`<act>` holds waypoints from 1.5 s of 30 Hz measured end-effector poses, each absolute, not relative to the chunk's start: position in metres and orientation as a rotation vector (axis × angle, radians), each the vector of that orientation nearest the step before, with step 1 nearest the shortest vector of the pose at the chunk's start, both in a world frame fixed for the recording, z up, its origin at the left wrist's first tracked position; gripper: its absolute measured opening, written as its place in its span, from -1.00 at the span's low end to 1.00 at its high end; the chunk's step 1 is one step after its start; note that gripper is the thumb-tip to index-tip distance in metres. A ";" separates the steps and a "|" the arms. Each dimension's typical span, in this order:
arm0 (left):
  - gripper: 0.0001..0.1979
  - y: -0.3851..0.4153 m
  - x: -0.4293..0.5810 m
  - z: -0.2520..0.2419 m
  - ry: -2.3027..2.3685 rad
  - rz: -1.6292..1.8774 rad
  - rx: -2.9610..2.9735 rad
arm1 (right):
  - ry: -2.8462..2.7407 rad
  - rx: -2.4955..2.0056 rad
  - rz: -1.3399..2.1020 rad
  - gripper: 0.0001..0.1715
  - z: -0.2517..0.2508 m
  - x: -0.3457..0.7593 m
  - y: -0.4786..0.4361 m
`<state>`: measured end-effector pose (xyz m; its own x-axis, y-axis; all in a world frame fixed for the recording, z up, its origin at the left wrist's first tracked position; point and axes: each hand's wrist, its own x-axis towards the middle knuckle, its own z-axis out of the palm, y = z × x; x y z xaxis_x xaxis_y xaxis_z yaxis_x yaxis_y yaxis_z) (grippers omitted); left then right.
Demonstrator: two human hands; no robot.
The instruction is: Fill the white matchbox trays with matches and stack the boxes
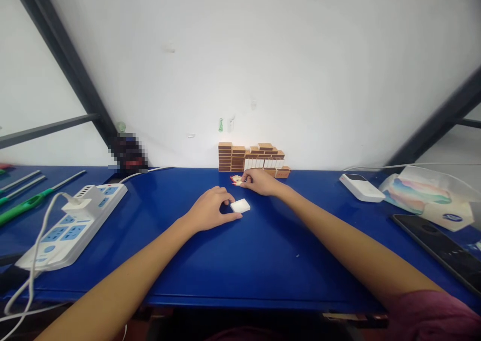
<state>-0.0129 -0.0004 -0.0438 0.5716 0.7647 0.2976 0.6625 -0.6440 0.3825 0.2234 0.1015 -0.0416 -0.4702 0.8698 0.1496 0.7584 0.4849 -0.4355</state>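
My left hand (210,208) rests on the blue table, its thumb along the near side and its fingers at the far left corner of a small white matchbox tray (241,206). Whether anything lies inside the tray is too small to tell. Just beyond it, my right hand (259,182) reaches down with fingertips pinched at a little pile of red-tipped matches (236,180). Behind that hand, several brown matchboxes (232,158) are stacked against the wall, some piled flat and others showing pale sides. My right hand hides the lower part of the stack.
To the left lie a white power strip (93,221) with a plugged-in charger and cable, and a green-handled lighter (33,203). On the right are a white power bank (361,187), a plastic packet (424,196) and a dark phone (436,246). Dark metal bars slant at both sides.
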 end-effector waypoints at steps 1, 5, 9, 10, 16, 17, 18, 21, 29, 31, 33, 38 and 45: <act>-0.60 -0.001 -0.012 -0.043 1.188 0.649 2.580 | -2.385 -1.390 0.450 -0.85 -0.041 0.223 0.101; -0.68 -0.003 -0.011 -0.040 1.189 0.632 2.593 | -2.435 -1.474 0.467 -0.85 -0.031 0.223 0.092; -0.69 -0.006 -0.012 -0.037 1.184 0.611 2.598 | -2.516 -1.480 0.496 -0.84 -0.019 0.231 0.073; -0.69 -0.006 -0.012 -0.036 1.181 0.606 2.600 | -2.529 -1.481 0.507 -0.81 -0.017 0.235 0.067; -0.70 -0.011 -0.008 -0.035 1.132 0.588 2.631 | -2.585 -1.454 0.593 -0.72 -0.012 0.259 0.037; -0.70 -0.012 -0.006 -0.034 1.120 0.582 2.634 | -2.573 -1.426 0.609 -0.71 -0.013 0.261 0.034; -0.69 -0.013 -0.006 -0.034 1.108 0.574 2.635 | -2.554 -1.406 0.625 -0.70 -0.014 0.262 0.032; -0.67 -0.015 -0.004 -0.031 1.083 0.556 2.638 | -2.500 -1.413 0.662 -0.69 -0.015 0.261 0.030; -0.67 -0.009 -0.011 -0.029 1.101 0.540 2.649 | -2.577 -1.470 0.544 -0.81 -0.012 0.261 0.027; -0.67 -0.007 -0.012 -0.029 1.100 0.537 2.661 | -2.582 -1.467 0.472 -0.80 -0.011 0.260 0.024; -0.65 -0.006 -0.013 -0.029 1.088 0.537 2.661 | -2.584 -1.457 0.398 -0.79 -0.012 0.259 0.022; -0.61 -0.004 -0.016 -0.028 1.084 0.544 2.655 | -2.592 -1.407 0.332 -0.86 -0.014 0.256 0.020; -0.61 -0.003 -0.017 -0.026 1.099 0.530 2.654 | -2.609 -1.480 0.352 -0.81 -0.020 0.250 0.018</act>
